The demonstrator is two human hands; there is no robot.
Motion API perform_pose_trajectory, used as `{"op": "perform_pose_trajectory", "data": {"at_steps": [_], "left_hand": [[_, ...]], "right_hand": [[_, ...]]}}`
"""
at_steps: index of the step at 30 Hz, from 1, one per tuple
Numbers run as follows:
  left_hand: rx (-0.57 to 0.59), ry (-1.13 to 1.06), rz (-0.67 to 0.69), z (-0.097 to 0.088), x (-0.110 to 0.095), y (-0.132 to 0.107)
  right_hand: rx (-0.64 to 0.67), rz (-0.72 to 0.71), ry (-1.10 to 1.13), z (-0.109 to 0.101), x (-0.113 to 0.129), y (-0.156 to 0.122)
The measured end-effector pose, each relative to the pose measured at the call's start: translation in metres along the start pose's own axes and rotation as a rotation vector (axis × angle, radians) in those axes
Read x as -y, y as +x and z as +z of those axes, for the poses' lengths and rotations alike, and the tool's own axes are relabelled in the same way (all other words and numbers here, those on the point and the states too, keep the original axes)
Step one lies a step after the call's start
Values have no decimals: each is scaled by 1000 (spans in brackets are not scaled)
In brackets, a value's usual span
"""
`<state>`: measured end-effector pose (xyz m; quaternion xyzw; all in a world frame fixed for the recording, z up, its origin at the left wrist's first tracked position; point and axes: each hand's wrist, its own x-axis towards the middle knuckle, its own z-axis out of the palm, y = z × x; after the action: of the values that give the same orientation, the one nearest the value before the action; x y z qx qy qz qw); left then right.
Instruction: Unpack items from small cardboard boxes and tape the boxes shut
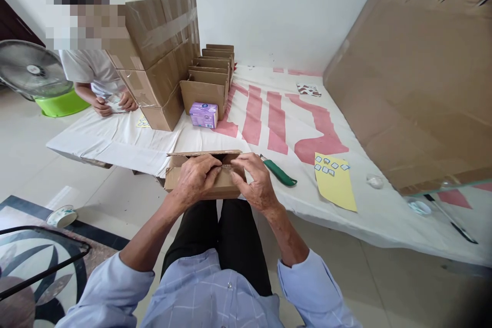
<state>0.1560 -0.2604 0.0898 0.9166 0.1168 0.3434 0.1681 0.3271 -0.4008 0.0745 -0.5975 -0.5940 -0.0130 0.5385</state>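
A small cardboard box (223, 182) is at the table's near edge, directly in front of me, its top partly open with a dark gap at the back. My left hand (198, 175) grips the edge of its front flap, thumb and fingers pinched together. On the same flap, further right, my right hand (255, 177) holds the edge between thumb and fingers. The inside of the box is mostly hidden. Just right of my right hand lies a green-handled tool (282, 172), its dark tip partly covered. A yellow sheet (336, 195) with several small stickers lies beyond it.
Taped cartons (163, 51) are stacked at the back left. Beside them stand several open boxes (203, 93) and a purple tissue pack (203, 114). A large cardboard panel (418, 82) leans at right. Another person (98, 77) handles something small at left, near a fan (34, 69).
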Motion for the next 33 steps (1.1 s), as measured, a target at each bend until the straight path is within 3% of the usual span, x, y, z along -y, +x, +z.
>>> {"op": "perform_pose_trajectory", "data": {"at_steps": [3, 13, 17, 24, 33], "left_hand": [[5, -2, -21, 2, -1, 3], [62, -65, -84, 1, -2, 12], [92, -23, -136, 3, -9, 18], [232, 92, -183, -3, -10, 39], [257, 25, -274, -7, -15, 42]], "right_hand": [[66, -32, -53, -1, 1, 5], [112, -152, -171, -4, 4, 21], [88, -238, -182, -6, 1, 23], [45, -459, -212, 0, -31, 36], [-44, -646, -395, 3, -15, 36]]}}
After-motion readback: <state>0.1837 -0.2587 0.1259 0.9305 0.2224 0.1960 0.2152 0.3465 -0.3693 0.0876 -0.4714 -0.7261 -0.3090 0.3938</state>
